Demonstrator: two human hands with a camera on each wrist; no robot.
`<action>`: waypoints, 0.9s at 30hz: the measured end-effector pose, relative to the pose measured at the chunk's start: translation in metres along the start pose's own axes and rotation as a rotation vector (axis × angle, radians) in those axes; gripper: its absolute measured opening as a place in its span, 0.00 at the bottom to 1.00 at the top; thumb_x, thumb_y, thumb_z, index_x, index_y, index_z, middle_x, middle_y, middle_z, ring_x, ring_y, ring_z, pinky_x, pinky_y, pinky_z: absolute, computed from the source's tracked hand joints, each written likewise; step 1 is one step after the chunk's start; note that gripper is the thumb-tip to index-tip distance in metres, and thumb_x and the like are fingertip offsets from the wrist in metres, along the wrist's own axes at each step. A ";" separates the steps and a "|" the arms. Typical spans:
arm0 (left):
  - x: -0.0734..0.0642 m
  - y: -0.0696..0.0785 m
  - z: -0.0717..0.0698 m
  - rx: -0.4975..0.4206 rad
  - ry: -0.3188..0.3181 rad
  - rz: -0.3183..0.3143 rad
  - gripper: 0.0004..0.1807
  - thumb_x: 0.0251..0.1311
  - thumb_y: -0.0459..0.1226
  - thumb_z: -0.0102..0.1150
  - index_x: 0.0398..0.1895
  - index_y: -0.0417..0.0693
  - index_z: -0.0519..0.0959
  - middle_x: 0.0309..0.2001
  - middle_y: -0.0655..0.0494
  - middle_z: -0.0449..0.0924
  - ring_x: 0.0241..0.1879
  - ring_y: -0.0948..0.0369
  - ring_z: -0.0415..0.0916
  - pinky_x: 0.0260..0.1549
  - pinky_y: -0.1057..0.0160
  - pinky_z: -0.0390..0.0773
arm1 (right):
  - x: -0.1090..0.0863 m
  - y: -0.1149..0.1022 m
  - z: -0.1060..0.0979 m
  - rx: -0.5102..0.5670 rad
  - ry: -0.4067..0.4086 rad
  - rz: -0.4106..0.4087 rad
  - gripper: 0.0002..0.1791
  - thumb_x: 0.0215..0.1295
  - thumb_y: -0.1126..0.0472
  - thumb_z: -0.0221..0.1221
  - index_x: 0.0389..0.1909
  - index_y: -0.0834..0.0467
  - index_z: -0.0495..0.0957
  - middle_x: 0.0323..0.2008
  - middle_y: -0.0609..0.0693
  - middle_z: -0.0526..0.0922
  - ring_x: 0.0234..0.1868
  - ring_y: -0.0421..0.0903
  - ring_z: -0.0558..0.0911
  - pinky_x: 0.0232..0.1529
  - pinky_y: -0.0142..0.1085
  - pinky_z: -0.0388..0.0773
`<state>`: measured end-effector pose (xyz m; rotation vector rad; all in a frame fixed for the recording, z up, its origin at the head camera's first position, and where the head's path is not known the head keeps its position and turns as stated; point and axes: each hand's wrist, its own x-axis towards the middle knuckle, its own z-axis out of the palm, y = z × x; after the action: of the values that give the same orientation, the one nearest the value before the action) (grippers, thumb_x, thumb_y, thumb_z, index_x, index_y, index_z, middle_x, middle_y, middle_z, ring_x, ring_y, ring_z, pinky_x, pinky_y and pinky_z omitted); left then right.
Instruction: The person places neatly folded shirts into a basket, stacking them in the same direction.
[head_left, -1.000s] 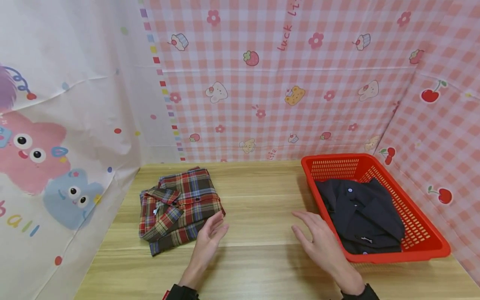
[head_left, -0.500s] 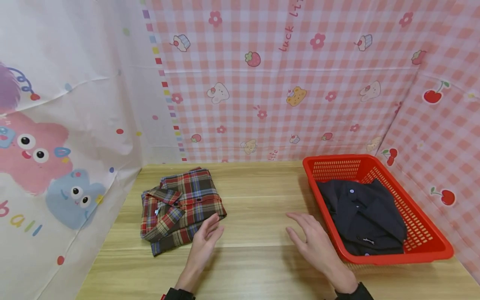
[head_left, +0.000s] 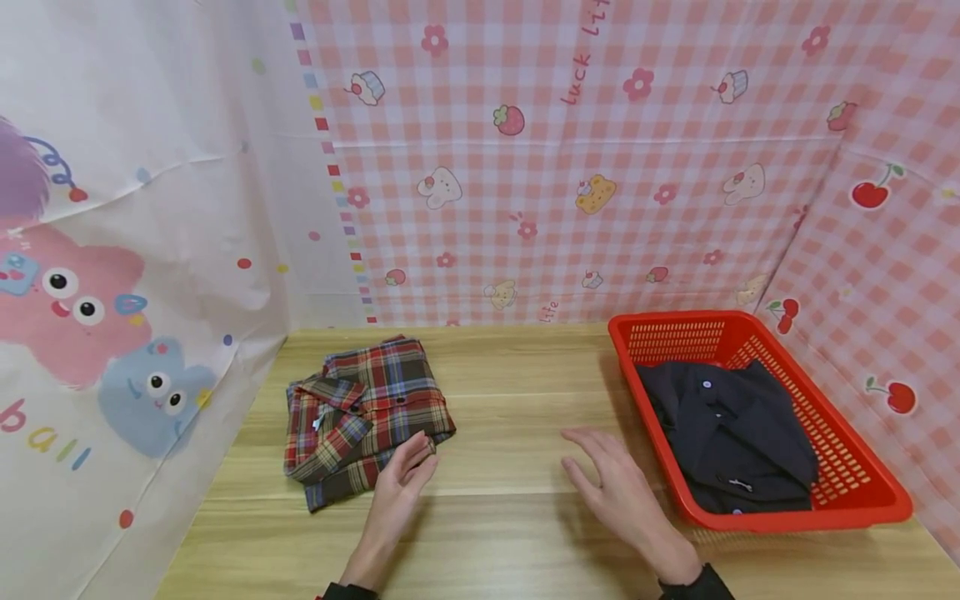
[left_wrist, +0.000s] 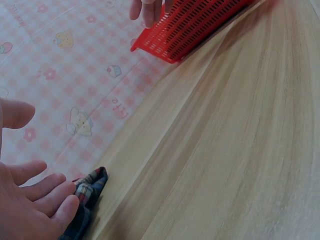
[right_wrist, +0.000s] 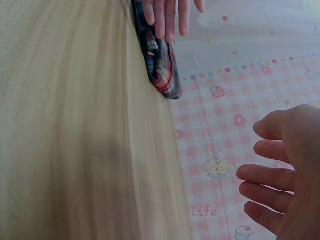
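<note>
A folded plaid shirt [head_left: 382,392] in red, brown and blue lies on the left of the table in the head view. My left hand [head_left: 395,492] hovers by its near right corner, fingers loosely extended and holding nothing. To the right, my right hand [head_left: 618,496] is held above the wood beside a red basket [head_left: 795,523], its fingers apart and relaxed. Inside that basket lies a dark buttoned shirt [head_left: 738,433], folded. The left wrist view shows the left hand [left_wrist: 37,200] near an edge of the plaid shirt [left_wrist: 90,192]; nothing is in the right hand [right_wrist: 280,175] in the right wrist view.
The wooden table [head_left: 517,467] runs between the plaid shirt and the basket. A pink checked cloth [head_left: 555,250] hangs behind, with a white printed cloth [head_left: 225,217] on the left and another checked cloth on the right, close to the basket.
Both hands have drifted left, the left one closer over the plaid shirt's edge and the right one farther from the basket. The head view has shifted slightly; both shirts stay put.
</note>
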<state>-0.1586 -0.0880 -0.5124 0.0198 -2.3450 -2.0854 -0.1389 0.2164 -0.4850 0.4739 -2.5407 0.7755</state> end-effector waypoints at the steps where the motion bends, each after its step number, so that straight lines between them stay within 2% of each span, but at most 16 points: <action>1: 0.000 0.000 -0.001 0.001 0.003 0.001 0.31 0.74 0.36 0.58 0.75 0.33 0.64 0.72 0.36 0.69 0.71 0.44 0.68 0.66 0.66 0.69 | 0.000 0.000 0.001 -0.001 -0.004 -0.001 0.19 0.67 0.61 0.68 0.58 0.57 0.83 0.53 0.51 0.86 0.56 0.51 0.82 0.55 0.51 0.81; 5: 0.000 0.000 -0.005 0.009 0.007 0.005 0.31 0.74 0.37 0.57 0.75 0.33 0.64 0.72 0.36 0.69 0.71 0.43 0.67 0.67 0.64 0.69 | -0.001 -0.001 0.006 0.005 -0.008 -0.011 0.18 0.67 0.61 0.68 0.57 0.58 0.83 0.52 0.51 0.86 0.55 0.52 0.82 0.55 0.52 0.81; 10: 0.000 0.000 -0.011 -0.005 0.022 -0.005 0.30 0.75 0.37 0.56 0.75 0.33 0.64 0.72 0.36 0.68 0.72 0.44 0.66 0.61 0.76 0.66 | 0.000 -0.002 0.009 0.002 0.012 -0.020 0.18 0.65 0.62 0.69 0.56 0.59 0.84 0.50 0.50 0.86 0.53 0.51 0.83 0.54 0.50 0.81; 12: 0.001 0.000 -0.013 -0.014 0.028 -0.012 0.31 0.74 0.36 0.56 0.75 0.33 0.63 0.72 0.36 0.68 0.72 0.44 0.66 0.60 0.78 0.66 | 0.000 -0.002 0.010 0.004 0.014 -0.014 0.18 0.65 0.62 0.69 0.56 0.58 0.84 0.50 0.50 0.86 0.53 0.51 0.83 0.54 0.50 0.81; 14: 0.001 0.001 -0.015 -0.017 0.034 -0.021 0.31 0.75 0.36 0.56 0.76 0.34 0.63 0.73 0.36 0.67 0.73 0.44 0.65 0.63 0.75 0.68 | 0.001 -0.002 0.011 0.013 0.007 -0.003 0.18 0.66 0.62 0.69 0.57 0.58 0.84 0.51 0.50 0.86 0.54 0.51 0.83 0.54 0.50 0.81; 16: 0.000 0.002 -0.017 -0.019 0.038 -0.031 0.31 0.75 0.36 0.56 0.76 0.34 0.63 0.73 0.36 0.66 0.73 0.44 0.65 0.68 0.66 0.69 | 0.001 -0.003 0.013 0.025 -0.007 0.011 0.19 0.66 0.62 0.69 0.57 0.58 0.83 0.52 0.51 0.86 0.55 0.51 0.83 0.55 0.50 0.81; 17: 0.000 0.002 -0.018 -0.017 0.040 -0.033 0.31 0.75 0.36 0.56 0.76 0.34 0.62 0.73 0.37 0.66 0.73 0.43 0.65 0.67 0.66 0.69 | 0.001 -0.003 0.013 0.030 -0.014 0.017 0.19 0.67 0.62 0.69 0.58 0.58 0.83 0.52 0.51 0.86 0.55 0.51 0.83 0.55 0.50 0.81; 18: 0.000 0.002 -0.019 -0.013 0.041 -0.033 0.31 0.75 0.36 0.56 0.76 0.34 0.62 0.74 0.37 0.66 0.73 0.43 0.64 0.69 0.61 0.68 | 0.001 -0.003 0.014 0.033 -0.018 0.020 0.19 0.67 0.62 0.68 0.58 0.58 0.83 0.53 0.52 0.86 0.56 0.52 0.83 0.56 0.50 0.81; 20: 0.000 0.002 -0.020 -0.015 0.046 -0.035 0.31 0.75 0.36 0.56 0.76 0.34 0.62 0.74 0.37 0.66 0.73 0.43 0.64 0.68 0.66 0.69 | 0.002 -0.004 0.016 0.038 -0.028 0.027 0.19 0.67 0.62 0.68 0.58 0.59 0.83 0.53 0.52 0.86 0.56 0.52 0.82 0.56 0.51 0.81; 23: -0.001 0.001 -0.024 -0.021 0.055 -0.030 0.31 0.75 0.35 0.55 0.76 0.33 0.62 0.74 0.36 0.66 0.73 0.43 0.64 0.60 0.79 0.68 | 0.002 -0.004 0.019 0.036 -0.033 0.024 0.19 0.68 0.62 0.68 0.58 0.59 0.83 0.54 0.53 0.86 0.57 0.53 0.82 0.57 0.52 0.80; 25: -0.001 0.002 -0.026 -0.025 0.060 -0.031 0.30 0.75 0.35 0.55 0.76 0.33 0.62 0.74 0.36 0.66 0.73 0.43 0.64 0.55 0.83 0.66 | 0.003 -0.005 0.020 0.039 -0.037 0.021 0.19 0.68 0.62 0.68 0.58 0.59 0.83 0.54 0.53 0.86 0.57 0.53 0.82 0.57 0.51 0.80; 27: -0.001 0.003 -0.030 -0.020 0.062 -0.035 0.31 0.76 0.36 0.54 0.76 0.34 0.62 0.74 0.37 0.66 0.73 0.44 0.64 0.55 0.84 0.66 | 0.004 -0.005 0.022 0.041 -0.037 0.013 0.19 0.67 0.62 0.68 0.58 0.59 0.83 0.54 0.53 0.86 0.56 0.53 0.83 0.57 0.51 0.80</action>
<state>-0.1574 -0.1177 -0.5061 0.1245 -2.3049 -2.0920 -0.1464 0.1985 -0.4972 0.4897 -2.5691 0.8325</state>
